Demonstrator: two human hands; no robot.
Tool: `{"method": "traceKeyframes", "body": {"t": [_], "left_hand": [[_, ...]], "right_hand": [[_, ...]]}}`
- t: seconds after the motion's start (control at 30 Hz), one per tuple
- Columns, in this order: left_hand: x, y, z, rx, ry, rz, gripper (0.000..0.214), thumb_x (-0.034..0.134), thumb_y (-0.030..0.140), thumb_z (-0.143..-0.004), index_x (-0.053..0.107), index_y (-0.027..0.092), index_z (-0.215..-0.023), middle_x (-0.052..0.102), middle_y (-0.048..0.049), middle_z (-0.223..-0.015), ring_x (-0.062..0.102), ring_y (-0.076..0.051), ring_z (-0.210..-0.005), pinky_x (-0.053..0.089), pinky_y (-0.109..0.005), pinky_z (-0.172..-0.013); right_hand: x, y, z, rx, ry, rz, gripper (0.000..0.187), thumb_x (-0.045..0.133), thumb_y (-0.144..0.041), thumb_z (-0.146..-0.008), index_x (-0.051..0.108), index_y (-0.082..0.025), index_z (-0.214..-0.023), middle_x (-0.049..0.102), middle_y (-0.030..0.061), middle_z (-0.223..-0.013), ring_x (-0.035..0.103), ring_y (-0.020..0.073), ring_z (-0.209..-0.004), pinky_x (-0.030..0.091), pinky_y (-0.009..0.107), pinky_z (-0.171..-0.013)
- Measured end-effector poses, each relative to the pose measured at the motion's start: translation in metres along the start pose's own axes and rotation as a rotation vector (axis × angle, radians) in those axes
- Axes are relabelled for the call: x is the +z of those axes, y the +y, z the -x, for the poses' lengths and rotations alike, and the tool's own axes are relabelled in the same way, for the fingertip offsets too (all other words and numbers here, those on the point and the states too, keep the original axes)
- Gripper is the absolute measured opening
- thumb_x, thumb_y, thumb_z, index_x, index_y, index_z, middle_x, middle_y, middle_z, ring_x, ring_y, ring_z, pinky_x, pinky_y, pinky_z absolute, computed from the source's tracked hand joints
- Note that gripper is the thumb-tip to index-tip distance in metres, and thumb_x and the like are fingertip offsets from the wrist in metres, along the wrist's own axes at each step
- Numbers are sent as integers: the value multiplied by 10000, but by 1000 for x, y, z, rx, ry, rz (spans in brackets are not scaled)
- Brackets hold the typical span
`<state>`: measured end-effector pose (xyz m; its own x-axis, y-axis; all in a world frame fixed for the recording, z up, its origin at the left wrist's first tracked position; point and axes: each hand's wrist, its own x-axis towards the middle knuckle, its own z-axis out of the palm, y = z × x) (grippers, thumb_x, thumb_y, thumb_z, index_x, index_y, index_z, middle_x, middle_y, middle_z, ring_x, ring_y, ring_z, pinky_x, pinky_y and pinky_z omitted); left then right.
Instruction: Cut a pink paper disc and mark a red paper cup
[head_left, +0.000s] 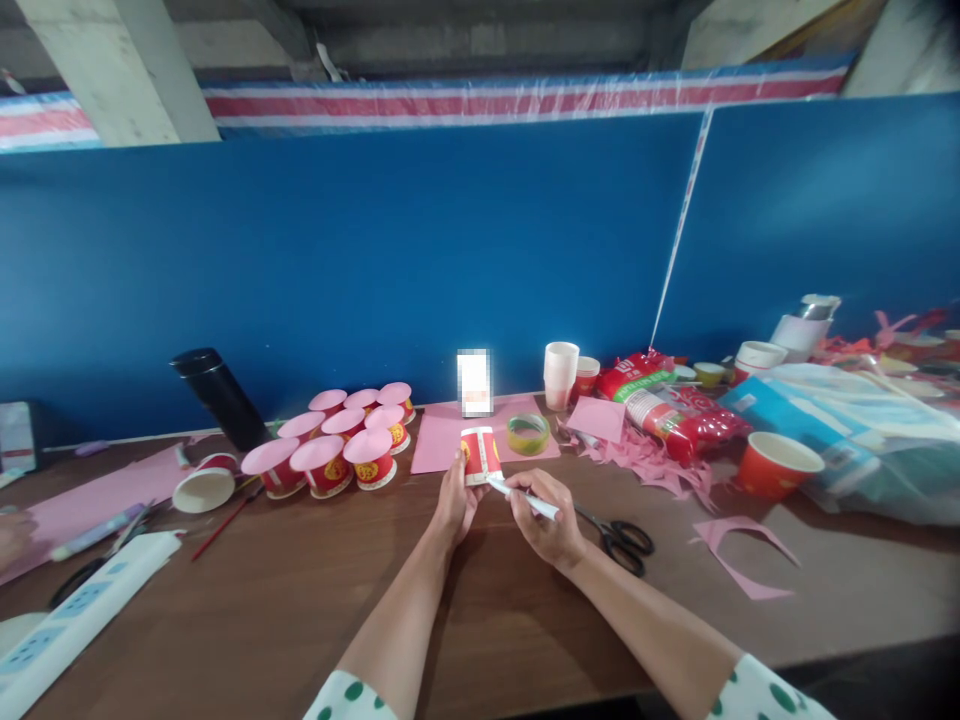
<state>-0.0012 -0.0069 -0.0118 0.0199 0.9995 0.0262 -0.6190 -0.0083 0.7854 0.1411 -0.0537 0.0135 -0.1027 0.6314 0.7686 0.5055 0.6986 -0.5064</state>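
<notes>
My left hand (pixel 453 500) is closed around the side of a red paper cup (pixel 480 455) with a yellow print, tilted above the table. In my right hand (pixel 551 518) is a white pen-shaped tool (pixel 534 498), its tip at the cup's lower rim; whether it is a marker or a glue pen I cannot tell. Just behind the cup lie a roll of tape (pixel 528 434) and a pink paper sheet (pixel 435 440). Black-handled scissors (pixel 628 545) rest on the table right of my right hand.
Several red cups topped with pink discs (pixel 319 465) stand at left, near a black bottle (pixel 217 395) and a power strip (pixel 82 620). Stacked white cups (pixel 561 375), pink paper shreds (pixel 652 460), a red package (pixel 667 400) and an orange cup (pixel 776 468) are at right.
</notes>
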Motion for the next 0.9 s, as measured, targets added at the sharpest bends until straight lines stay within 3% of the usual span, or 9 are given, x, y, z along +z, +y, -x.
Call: {"method": "traceKeyframes", "body": {"t": [0.6, 0.9], "left_hand": [[7, 1, 2, 32, 1, -36, 273, 605, 410, -715, 568, 165, -831, 644, -72, -859, 600, -204, -862, 457, -319, -756], [4, -1, 0, 44, -4, -31, 249, 594, 385, -727, 556, 161, -828, 635, -65, -837, 597, -199, -875, 459, -306, -754]], "right_hand": [[1, 3, 1, -10, -71, 21, 127, 471, -224, -827, 580, -190, -774, 616, 29, -687, 564, 144, -631, 441, 240, -609], [-2, 2, -1, -1, -2, -1, 167, 435, -236, -840, 573, -190, -756, 595, 22, -648, 556, 148, -612, 444, 255, -615]]}}
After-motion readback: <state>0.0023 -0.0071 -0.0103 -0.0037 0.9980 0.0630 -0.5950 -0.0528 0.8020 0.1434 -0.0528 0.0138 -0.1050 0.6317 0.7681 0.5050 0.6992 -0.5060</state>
